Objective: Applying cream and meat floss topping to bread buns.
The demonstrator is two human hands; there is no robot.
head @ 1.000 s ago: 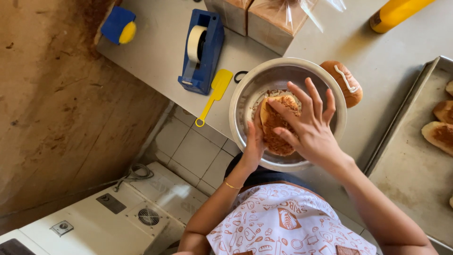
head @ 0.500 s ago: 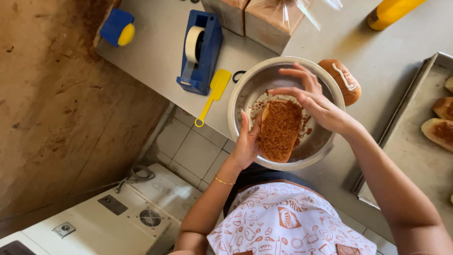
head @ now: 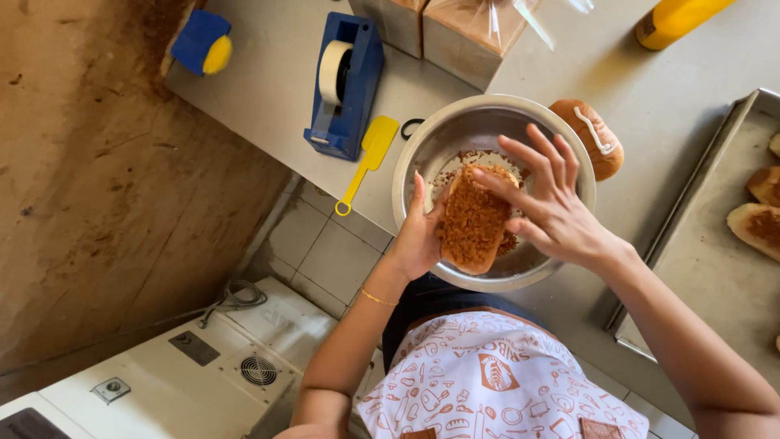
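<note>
Over the steel bowl (head: 422,150), near the front edge of the tabletop (head: 268,89), two hands hold a long bun (head: 474,221) covered in brown crumbs. The left hand (head: 416,240) cups the bun's near side, with its fingers closed around that edge. The right hand (head: 556,213) lies on the bun's other side with its fingers spread wide, pressing on the crumbs. The bun is tilted, half inside the bowl, and more crumbs lie at the bottom.

To do this well, I think the bun should stay right over the bowl, so loose crumbs fall back in. Press softly with flat fingers, so the bun does not get squashed. Turn it slowly, so bare spots get covered too.

Behind the bowl sits a round bun with a white stripe (head: 591,134). A blue tape holder (head: 345,81) and a yellow scraper (head: 370,154) lie toward the tabletop's left edge. At the right edge, a metal tray (head: 699,244) holds more coated buns (head: 760,223).
</note>
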